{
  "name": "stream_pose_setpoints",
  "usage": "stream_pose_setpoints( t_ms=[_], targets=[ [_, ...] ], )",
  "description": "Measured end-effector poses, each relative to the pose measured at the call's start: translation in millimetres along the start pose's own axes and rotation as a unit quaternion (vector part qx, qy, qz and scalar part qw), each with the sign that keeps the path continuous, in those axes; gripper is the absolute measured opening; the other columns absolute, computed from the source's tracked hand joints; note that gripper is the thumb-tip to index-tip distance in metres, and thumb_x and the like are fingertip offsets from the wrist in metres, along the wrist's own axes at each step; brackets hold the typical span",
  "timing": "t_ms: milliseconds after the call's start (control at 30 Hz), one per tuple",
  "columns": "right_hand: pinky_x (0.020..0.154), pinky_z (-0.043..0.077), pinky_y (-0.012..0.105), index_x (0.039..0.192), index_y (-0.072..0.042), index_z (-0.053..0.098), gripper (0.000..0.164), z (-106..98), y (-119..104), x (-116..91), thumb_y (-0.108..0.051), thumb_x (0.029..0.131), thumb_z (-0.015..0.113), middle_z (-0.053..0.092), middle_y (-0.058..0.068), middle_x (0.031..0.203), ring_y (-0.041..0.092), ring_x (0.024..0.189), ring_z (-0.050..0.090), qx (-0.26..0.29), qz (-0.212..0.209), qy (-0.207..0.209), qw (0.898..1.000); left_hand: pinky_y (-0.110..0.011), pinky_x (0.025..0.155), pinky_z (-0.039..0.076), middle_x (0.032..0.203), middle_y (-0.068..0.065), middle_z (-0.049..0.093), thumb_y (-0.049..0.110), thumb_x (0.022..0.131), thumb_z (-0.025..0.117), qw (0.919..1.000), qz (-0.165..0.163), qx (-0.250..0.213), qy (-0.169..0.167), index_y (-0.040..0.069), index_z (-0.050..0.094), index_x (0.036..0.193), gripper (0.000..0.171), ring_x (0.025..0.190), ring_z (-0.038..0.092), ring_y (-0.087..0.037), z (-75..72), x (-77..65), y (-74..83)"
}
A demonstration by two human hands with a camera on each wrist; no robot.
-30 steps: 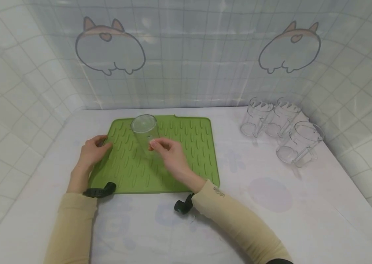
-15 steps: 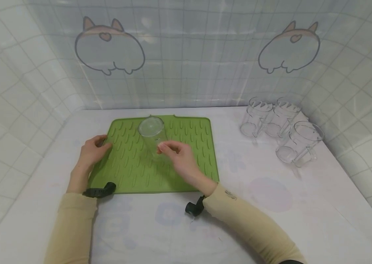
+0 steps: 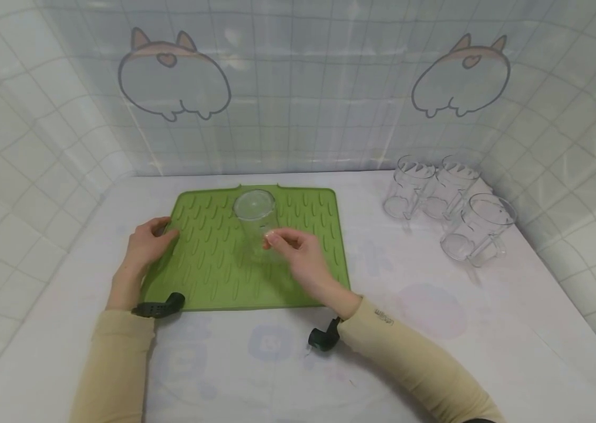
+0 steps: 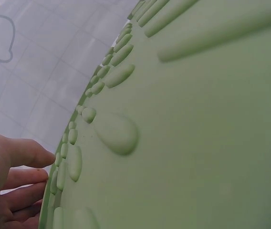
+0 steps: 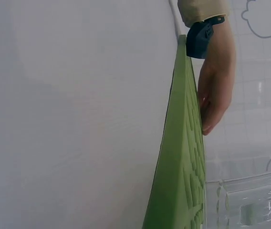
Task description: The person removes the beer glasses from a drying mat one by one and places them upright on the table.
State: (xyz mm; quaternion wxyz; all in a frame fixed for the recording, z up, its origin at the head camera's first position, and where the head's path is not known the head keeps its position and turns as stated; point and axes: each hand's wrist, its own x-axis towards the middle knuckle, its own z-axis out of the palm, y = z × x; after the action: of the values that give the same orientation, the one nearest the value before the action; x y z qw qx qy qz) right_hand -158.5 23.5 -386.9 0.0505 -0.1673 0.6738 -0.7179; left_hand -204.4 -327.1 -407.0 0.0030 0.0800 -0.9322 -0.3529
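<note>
A clear glass mug (image 3: 254, 207) stands upside down over the middle of the green drying mat (image 3: 213, 288), its base facing up. My right hand (image 3: 303, 258) pinches the mug's handle side between thumb and fingers. In the right wrist view the glass mug (image 5: 252, 200) shows at the lower right, its rim end close over the mat's ridges. My left hand (image 3: 147, 244) rests at the mat's left edge. The left wrist view shows that thumb (image 4: 33, 151) touching the mat's rim, with the other fingers loosely bent along its outer side.
Three more clear glass mugs stand upright on the right of the white table: one at the back (image 3: 408, 188), another beside it (image 3: 448, 191), and a nearer one (image 3: 480, 229). A tile-patterned wall covering (image 3: 298, 129) rises behind the table and along both sides.
My right hand has moved the upside-down mug to the right and slightly nearer across the mat. My left hand has stayed at the mat's left edge.
</note>
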Motion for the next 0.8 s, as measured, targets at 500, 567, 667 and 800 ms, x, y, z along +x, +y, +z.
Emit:
stream_pose_setpoints(
  t_ms=[500, 567, 667, 800],
  targets=[
    [0.103, 0.049, 0.037, 0.112, 0.002, 0.071, 0.026, -24, -2, -14, -0.02, 0.1, 0.063, 0.074, 0.004, 0.096, 0.018, 0.102, 0.067, 0.012, 0.005, 0.03, 0.999, -0.062, 0.109, 0.036, 0.15, -0.033, 0.04, 0.035, 0.103, 0.048, 1.0, 0.004, -0.002, 0.002, -0.005, 0.035, 0.151, 0.064, 0.136, 0.039, -0.052, 1.3, -0.7, 0.2],
    [0.103, 0.049, 0.038, 0.111, 0.001, 0.071, 0.025, -28, -2, -16, -0.02, 0.1, 0.063, 0.074, 0.004, 0.095, 0.018, 0.102, 0.067, 0.013, 0.003, 0.034, 0.999, -0.062, 0.11, 0.036, 0.15, -0.033, 0.04, 0.035, 0.103, 0.048, 1.0, 0.004, -0.001, 0.003, -0.005, 0.034, 0.151, 0.064, 0.136, 0.039, -0.052, 1.0, -0.2, -0.5],
    [0.102, 0.049, 0.038, 0.111, 0.0, 0.072, 0.025, -33, -2, -18, -0.02, 0.1, 0.062, 0.074, 0.002, 0.094, 0.018, 0.102, 0.067, 0.01, 0.006, 0.04, 0.999, -0.062, 0.11, 0.036, 0.15, -0.033, 0.04, 0.035, 0.103, 0.048, 1.0, 0.006, 0.0, 0.004, -0.005, 0.034, 0.151, 0.064, 0.136, 0.039, -0.052, 1.0, 0.0, -1.0],
    [0.103, 0.049, 0.037, 0.11, 0.001, 0.072, 0.024, -39, -1, -22, -0.019, 0.1, 0.063, 0.074, 0.001, 0.093, 0.018, 0.101, 0.067, 0.008, 0.013, 0.051, 0.999, -0.062, 0.11, 0.036, 0.15, -0.033, 0.04, 0.035, 0.103, 0.048, 1.0, 0.008, 0.0, 0.003, -0.006, 0.035, 0.151, 0.063, 0.136, 0.04, -0.052, 1.4, -0.8, -0.2]
  ],
)
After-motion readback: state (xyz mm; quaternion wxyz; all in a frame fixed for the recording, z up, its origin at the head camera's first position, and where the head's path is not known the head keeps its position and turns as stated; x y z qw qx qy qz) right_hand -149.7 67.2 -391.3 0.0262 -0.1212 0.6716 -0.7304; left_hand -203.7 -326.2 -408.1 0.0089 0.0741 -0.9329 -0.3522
